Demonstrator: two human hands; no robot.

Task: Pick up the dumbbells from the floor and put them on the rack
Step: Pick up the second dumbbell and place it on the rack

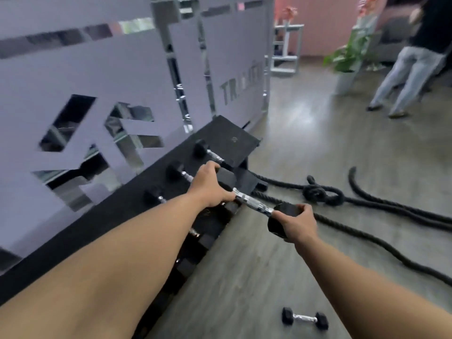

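Note:
I hold a black hex dumbbell with a chrome handle (252, 201) in both hands, over the front edge of the black rack (122, 211). My left hand (209, 185) grips its far head. My right hand (297, 222) is closed on its near head. Three small dumbbells (208, 152) lie on the rack's top shelf, and more black heads show on the lower shelf under my left arm. One small dumbbell (304, 318) lies on the floor near the bottom edge.
Thick black battle ropes (322, 192) snake over the wooden floor to the right of the rack. A grey cut-out panel wall (97, 77) stands behind the rack. A person in jeans (406, 77) and a potted plant (347, 62) are at the far right.

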